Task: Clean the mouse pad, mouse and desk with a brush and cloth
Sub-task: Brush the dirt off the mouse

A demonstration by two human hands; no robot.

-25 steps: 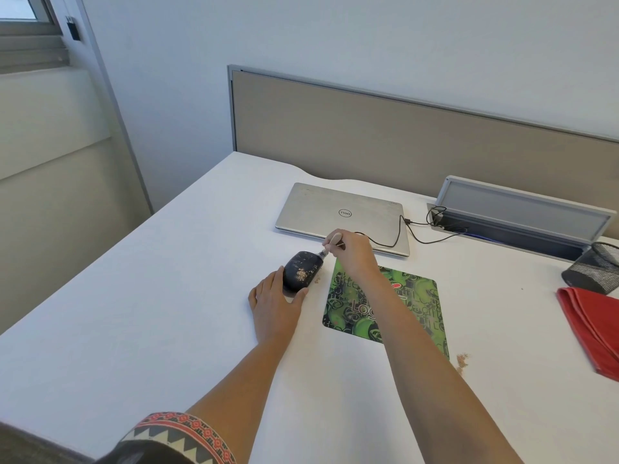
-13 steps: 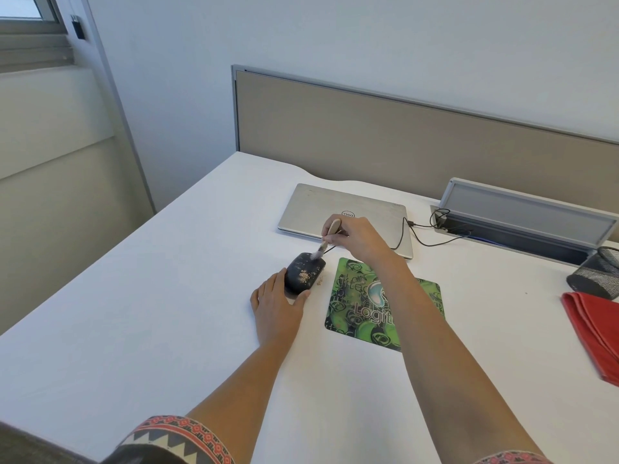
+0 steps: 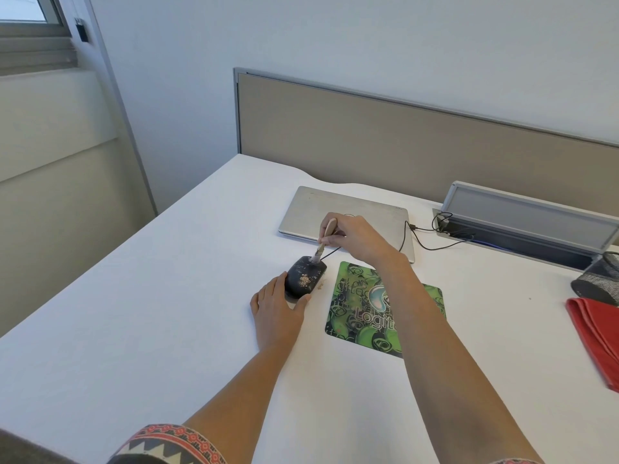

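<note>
Laptop (image 3: 345, 212) behind, red cloth (image 3: 596, 333) far right; the flat left hand (image 3: 276, 313) braces the mouse (image 3: 303, 279) beside the mouse pad (image 3: 361, 313) while the right hand (image 3: 355, 237) pinches a brush (image 3: 323, 244) touching it.

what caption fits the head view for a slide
Right hand holds a brush to the crumb-dusted mouse, left hand steadying it on the desk.

On the white tabletop (image 3: 134, 329), the left hand (image 3: 276, 316) is lying flat against the near end of a crumb-speckled black mouse (image 3: 303, 279). The right hand (image 3: 355, 237) is pinching a small wooden-handled brush (image 3: 323, 244), its bristles touching the mouse's far end, beside a green patterned mouse pad (image 3: 355, 306).
</note>
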